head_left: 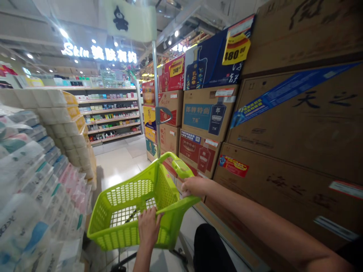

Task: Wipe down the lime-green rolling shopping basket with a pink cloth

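A lime-green plastic shopping cart (113,240) stands in front of me, turned toward the left, its perforated basket holding nothing that I can make out. My left hand (149,226) grips the near side rim of the basket, fingers curled over the edge. At the cart's handle end, my right hand (194,187) is wrapped round the green handle bar. The handle's far half arches away beyond that hand. A metal pole with a pale flag (132,20) bearing a dark bear figure rises just behind the handle; I cannot tell whether it is fixed to the cart.
Stacked liquor cartons (210,113) with price tags wall the right side. On the left, plastic-wrapped packs (42,189) and piled paper packs (62,124) border the aisle. Tiled floor (121,151) leads to shelves of small boxed goods (113,109) under a lit sign.
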